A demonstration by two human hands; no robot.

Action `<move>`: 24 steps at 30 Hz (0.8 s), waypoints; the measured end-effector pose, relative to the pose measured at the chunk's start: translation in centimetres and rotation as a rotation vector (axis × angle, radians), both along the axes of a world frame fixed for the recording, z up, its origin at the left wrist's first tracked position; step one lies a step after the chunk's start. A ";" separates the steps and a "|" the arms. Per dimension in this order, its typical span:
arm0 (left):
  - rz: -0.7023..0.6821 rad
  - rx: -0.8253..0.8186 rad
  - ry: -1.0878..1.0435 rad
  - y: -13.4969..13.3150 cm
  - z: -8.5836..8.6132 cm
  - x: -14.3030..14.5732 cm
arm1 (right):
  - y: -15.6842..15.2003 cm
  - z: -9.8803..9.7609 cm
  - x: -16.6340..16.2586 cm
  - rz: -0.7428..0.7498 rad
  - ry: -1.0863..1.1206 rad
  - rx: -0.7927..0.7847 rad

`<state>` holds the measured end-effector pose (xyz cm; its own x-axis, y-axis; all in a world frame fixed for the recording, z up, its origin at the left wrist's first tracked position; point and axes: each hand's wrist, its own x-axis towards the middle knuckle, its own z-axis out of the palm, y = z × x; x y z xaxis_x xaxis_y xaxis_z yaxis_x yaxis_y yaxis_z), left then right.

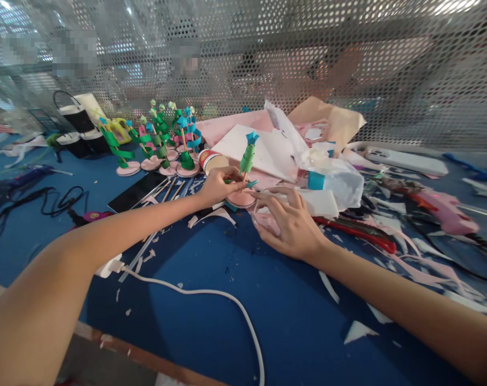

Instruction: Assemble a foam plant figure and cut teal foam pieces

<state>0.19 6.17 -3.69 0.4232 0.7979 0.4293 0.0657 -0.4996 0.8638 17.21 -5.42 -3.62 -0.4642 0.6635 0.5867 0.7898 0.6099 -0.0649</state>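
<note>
A blue worktable [211, 300] strewn with paper scraps runs up to a perforated metal screen [388, 64], with a white cable [211, 294] trailing across the near edge and a row of finished green-and-blue paper flowers [159, 142] standing on pink discs at the far left. Just right of them, the left hand [219, 185] pinches a small teal paper piece [249, 184] between fingertips at the stick of a green paper flower [248, 155], upright on its pink round base [240, 198] at mid-table. The right hand [286, 222] lies beside that base, fingers loosely spread and touching its edge; this looks like fixing a leaf to the stem, which calls for steady pressing while the base is kept from sliding.
</note>
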 end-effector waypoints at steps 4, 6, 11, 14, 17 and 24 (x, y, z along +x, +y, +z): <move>0.007 -0.018 0.006 -0.1 0.2 0.0 | 0.1 -0.1 0.0 -0.015 -0.024 -0.030; 0.000 -0.026 0.009 -0.1 0.2 0.0 | 0.1 -0.2 0.0 -0.027 -0.025 -0.030; -0.008 -0.013 0.013 -0.1 0.1 0.0 | 0.0 -0.1 0.0 -0.021 -0.007 -0.011; 0.001 -0.001 0.019 -0.1 0.1 0.0 | 0.0 0.0 -0.1 -0.015 0.015 -0.017; -0.002 -0.002 0.019 -0.1 0.1 0.0 | 0.0 0.0 0.0 -0.014 0.019 -0.024; -0.002 -0.007 0.013 0.1 -0.1 0.0 | 0.1 -0.2 0.0 -0.042 -0.007 0.017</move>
